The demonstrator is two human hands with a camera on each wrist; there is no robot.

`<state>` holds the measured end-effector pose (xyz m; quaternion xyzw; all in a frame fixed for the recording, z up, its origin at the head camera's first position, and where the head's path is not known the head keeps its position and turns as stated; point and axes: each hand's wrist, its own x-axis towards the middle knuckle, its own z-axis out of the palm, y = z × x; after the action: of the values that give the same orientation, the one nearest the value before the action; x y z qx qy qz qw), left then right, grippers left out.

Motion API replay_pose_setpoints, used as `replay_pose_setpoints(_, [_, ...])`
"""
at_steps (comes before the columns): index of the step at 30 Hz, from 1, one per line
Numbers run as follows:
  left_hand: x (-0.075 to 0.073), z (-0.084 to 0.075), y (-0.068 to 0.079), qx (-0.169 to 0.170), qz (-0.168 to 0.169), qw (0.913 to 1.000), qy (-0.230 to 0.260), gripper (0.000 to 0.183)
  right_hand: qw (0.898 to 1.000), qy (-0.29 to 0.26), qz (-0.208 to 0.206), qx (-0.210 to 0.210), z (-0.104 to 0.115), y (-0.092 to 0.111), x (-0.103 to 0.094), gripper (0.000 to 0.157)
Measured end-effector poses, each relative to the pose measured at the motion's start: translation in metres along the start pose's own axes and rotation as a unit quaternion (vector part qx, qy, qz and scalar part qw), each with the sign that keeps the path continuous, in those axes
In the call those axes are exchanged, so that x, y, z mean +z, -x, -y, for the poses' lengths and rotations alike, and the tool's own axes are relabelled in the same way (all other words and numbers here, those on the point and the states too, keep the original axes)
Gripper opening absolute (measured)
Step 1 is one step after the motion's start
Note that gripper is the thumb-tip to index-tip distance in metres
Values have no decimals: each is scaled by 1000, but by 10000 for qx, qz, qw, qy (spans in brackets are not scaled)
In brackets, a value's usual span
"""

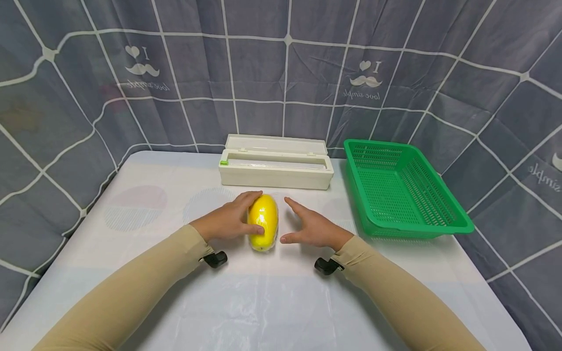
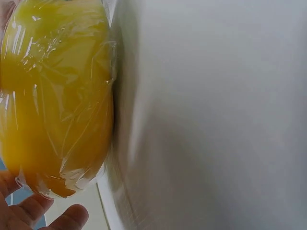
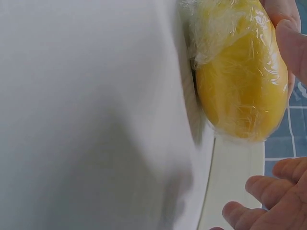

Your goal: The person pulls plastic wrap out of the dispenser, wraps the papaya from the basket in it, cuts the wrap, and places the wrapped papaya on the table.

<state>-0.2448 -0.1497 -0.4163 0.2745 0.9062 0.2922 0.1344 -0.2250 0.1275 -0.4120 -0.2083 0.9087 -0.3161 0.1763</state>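
An oblong yellow fruit that looks like a melon (image 1: 263, 219), wrapped in clear cling film, lies near the middle of the table. My left hand (image 1: 230, 217) holds it from the left, thumb on its near part and fingers at its far end. The film is creased and shiny in the left wrist view, where the melon (image 2: 57, 96) fills the left side. To the right of the fruit, my right hand (image 1: 313, 228) is apart from it, thumb and fingers spread and holding nothing. Fingers of the right hand (image 3: 273, 201) show below the melon (image 3: 240, 76) in the right wrist view.
A white cling film dispenser (image 1: 276, 178) stands behind the fruit with its lid up, a film roll inside and a green slider (image 1: 224, 163) at its left end. At the right is a green plastic basket (image 1: 369, 214). A grey checked curtain (image 1: 259, 63) hangs behind the white-covered table (image 1: 246, 312).
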Motion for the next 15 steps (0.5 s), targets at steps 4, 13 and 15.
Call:
replay_pose_setpoints(4, [0,0,0,-9,-6,10000,-19,107,10000,16,7,-14,0,1,0,112])
replay_pose_setpoints(13, [0,1,0,-7,3,10000,57,109,10000,21,-10,-42,0,0,1,112])
replay_pose_setpoints(15, [0,1,0,-29,29,10000,74,110,10000,17,-12,-57,0,-1,2,112])
